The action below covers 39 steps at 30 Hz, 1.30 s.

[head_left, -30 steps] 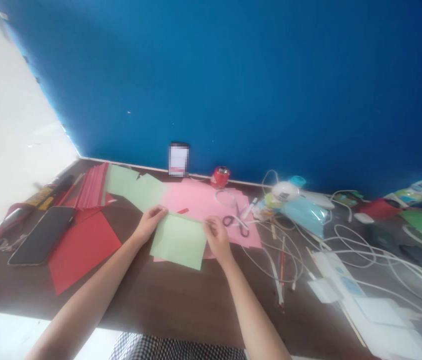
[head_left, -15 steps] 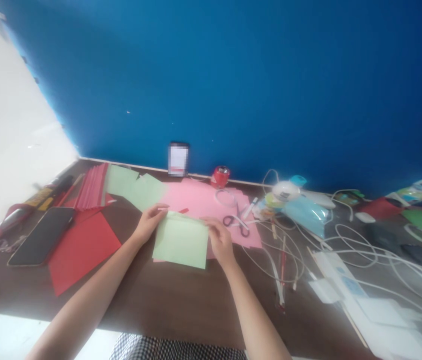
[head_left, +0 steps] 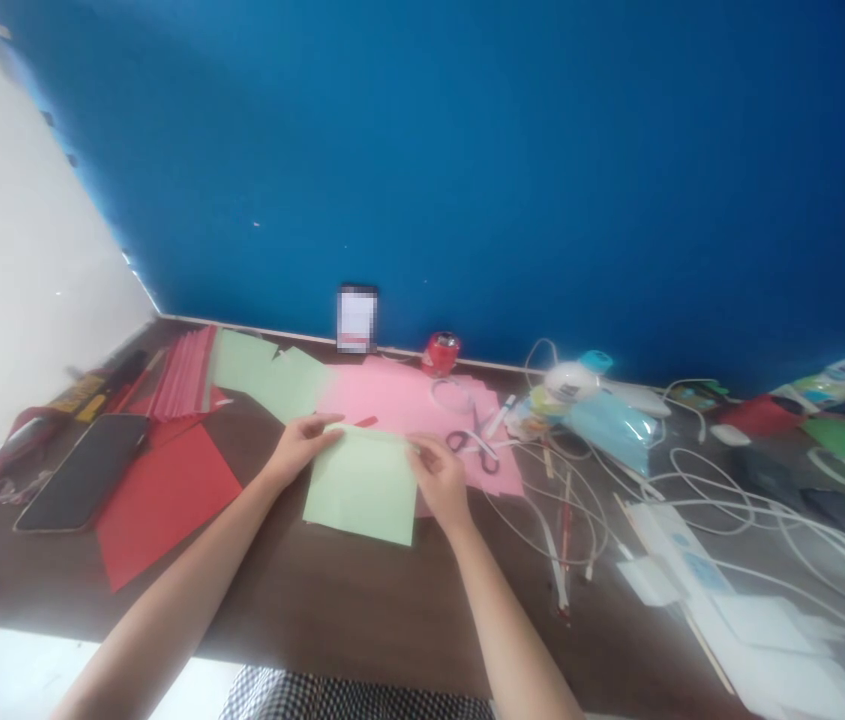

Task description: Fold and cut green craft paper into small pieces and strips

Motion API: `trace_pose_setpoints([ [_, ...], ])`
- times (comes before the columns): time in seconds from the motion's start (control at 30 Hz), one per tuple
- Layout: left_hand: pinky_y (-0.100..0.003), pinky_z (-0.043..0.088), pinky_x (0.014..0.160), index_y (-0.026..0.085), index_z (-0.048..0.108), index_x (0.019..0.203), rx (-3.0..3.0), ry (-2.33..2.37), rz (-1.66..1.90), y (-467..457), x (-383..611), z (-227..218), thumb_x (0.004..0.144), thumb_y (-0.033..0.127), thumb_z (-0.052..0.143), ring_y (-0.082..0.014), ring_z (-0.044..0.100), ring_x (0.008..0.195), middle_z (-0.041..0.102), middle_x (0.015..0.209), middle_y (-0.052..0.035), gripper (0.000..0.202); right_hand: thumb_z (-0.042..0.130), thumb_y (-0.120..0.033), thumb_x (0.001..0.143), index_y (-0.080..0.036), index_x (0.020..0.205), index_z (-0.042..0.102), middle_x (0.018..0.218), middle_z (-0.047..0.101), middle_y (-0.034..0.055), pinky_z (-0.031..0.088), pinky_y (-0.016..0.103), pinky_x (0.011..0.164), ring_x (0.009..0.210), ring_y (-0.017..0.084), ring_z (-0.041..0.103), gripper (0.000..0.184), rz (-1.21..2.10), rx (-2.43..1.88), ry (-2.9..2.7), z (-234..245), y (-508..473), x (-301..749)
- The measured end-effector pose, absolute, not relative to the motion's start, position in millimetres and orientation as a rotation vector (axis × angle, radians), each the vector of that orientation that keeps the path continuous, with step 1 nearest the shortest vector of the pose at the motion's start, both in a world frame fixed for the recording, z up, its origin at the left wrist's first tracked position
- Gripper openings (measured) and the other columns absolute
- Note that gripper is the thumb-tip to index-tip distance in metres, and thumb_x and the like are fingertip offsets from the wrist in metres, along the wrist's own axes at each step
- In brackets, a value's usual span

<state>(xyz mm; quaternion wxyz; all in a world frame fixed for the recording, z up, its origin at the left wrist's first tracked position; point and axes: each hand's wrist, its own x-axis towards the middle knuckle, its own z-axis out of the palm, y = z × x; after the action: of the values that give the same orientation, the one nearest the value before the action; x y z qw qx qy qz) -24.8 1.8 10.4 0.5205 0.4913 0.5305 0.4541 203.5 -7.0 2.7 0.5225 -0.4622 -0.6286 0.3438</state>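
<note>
A light green sheet of paper is spread between my two hands over the front middle of the brown table. Its far left corner is pinched by my left hand, fingers closed. At the far right corner my right hand grips the same sheet between thumb and fingers. Along the far edge runs a narrow strip that looks folded. Behind it lie pink sheets with a small red strip on them. Scissors with dark handles rest on the pink paper, right of my right hand.
To the left are red paper, a dark phone, a pleated pink stack and more green paper. A red round object stands at the back. White cables and a power strip crowd the right side.
The green sheet has shifted slightly towards me at its near edge. My left hand has moved a little to the right along the far edge; my right hand has moved slightly left.
</note>
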Motion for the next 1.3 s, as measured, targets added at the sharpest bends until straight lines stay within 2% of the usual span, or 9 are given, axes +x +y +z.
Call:
trace_pose_setpoints([
  [0.37, -0.036, 0.040, 0.088, 0.019, 0.066, 0.099, 1.338, 1.326, 1.071, 5.6, -27.1, 5.8, 0.065, 0.045, 0.063, -0.0269, 0.055, 0.102, 0.064, 0.106, -0.0083, 0.043, 0.060, -0.029, 0.071, -0.020, 0.085, 0.067, 0.089, 0.066, 0.0061, 0.049, 0.036, 0.078, 0.085, 0.019, 0.060, 0.018, 0.839, -1.178, -1.438, 1.3, -4.0, 207.4],
  [0.53, -0.031, 0.045, 0.074, 0.017, 0.069, 0.079, 1.330, 1.336, 1.117, 4.6, -23.7, 8.0, 0.068, 0.048, 0.058, -0.0238, 0.060, 0.084, 0.068, 0.086, -0.0068, 0.034, 0.061, -0.031, 0.070, -0.020, 0.086, 0.067, 0.089, 0.067, 0.0062, 0.049, 0.036, 0.078, 0.084, 0.020, 0.061, 0.021, 0.856, -1.188, -1.436, 2.4, -4.2, 207.5],
  [0.63, -0.027, 0.044, 0.066, 0.016, 0.068, 0.075, 1.311, 1.329, 1.127, 4.4, -22.7, 6.9, 0.068, 0.048, 0.058, -0.0211, 0.059, 0.076, 0.067, 0.079, -0.0058, 0.034, 0.060, -0.033, 0.071, -0.019, 0.087, 0.066, 0.087, 0.067, 0.0063, 0.049, 0.036, 0.077, 0.082, 0.019, 0.061, 0.022, 0.875, -1.200, -1.419, 3.5, -4.8, 206.7],
  [0.73, -0.026, 0.042, 0.063, 0.017, 0.068, 0.076, 1.308, 1.354, 1.140, 5.2, -21.3, 3.8, 0.068, 0.048, 0.057, -0.0197, 0.058, 0.074, 0.066, 0.079, -0.0049, 0.034, 0.058, -0.035, 0.073, -0.018, 0.080, 0.064, 0.081, 0.067, 0.0052, 0.049, 0.033, 0.074, 0.078, 0.019, 0.061, 0.020, 0.873, -1.220, -1.416, 3.0, -5.3, 205.8],
  [0.87, -0.024, 0.040, 0.059, 0.019, 0.066, 0.089, 1.318, 1.388, 1.165, 5.7, -19.0, 1.5, 0.070, 0.047, 0.056, -0.0164, 0.056, 0.066, 0.065, 0.076, -0.0027, 0.036, 0.056, -0.037, 0.074, -0.018, 0.076, 0.061, 0.074, 0.064, 0.0034, 0.048, 0.030, 0.068, 0.072, 0.017, 0.059, 0.021, 0.888, -1.244, -1.374, 0.1, -4.5, 204.0],
  [1.03, -0.022, 0.036, 0.053, 0.019, 0.062, 0.097, 1.381, 1.395, 1.194, 3.9, -18.4, 3.4, 0.075, 0.045, 0.050, -0.0128, 0.049, 0.056, 0.061, 0.068, 0.0004, 0.036, 0.060, -0.036, 0.071, -0.018, 0.081, 0.058, 0.082, 0.064, 0.0044, 0.047, 0.030, 0.070, 0.079, 0.018, 0.059, 0.021, 0.981, -1.225, -1.232, -5.2, -0.7, 201.5],
  [1.17, -0.022, 0.035, 0.053, 0.019, 0.063, 0.097, 1.373, 1.405, 1.192, 2.9, -17.8, 4.6, 0.075, 0.045, 0.049, -0.0125, 0.048, 0.056, 0.059, 0.065, 0.0009, 0.037, 0.061, -0.036, 0.069, -0.018, 0.081, 0.056, 0.076, 0.063, 0.0031, 0.047, 0.028, 0.066, 0.072, 0.016, 0.059, 0.022, 1.052, -1.235, -1.125, -8.5, 1.8, 201.3],
  [1.3, -0.022, 0.037, 0.056, 0.019, 0.062, 0.098, 1.336, 1.378, 1.191, 2.8, -18.2, 5.3, 0.075, 0.046, 0.048, -0.0123, 0.049, 0.059, 0.059, 0.071, 0.0004, 0.038, 0.061, -0.034, 0.069, -0.018, 0.081, 0.056, 0.076, 0.062, 0.0028, 0.047, 0.028, 0.066, 0.072, 0.016, 0.059, 0.021, 1.041, -1.226, -1.147, -8.1, 1.1, 201.0],
])
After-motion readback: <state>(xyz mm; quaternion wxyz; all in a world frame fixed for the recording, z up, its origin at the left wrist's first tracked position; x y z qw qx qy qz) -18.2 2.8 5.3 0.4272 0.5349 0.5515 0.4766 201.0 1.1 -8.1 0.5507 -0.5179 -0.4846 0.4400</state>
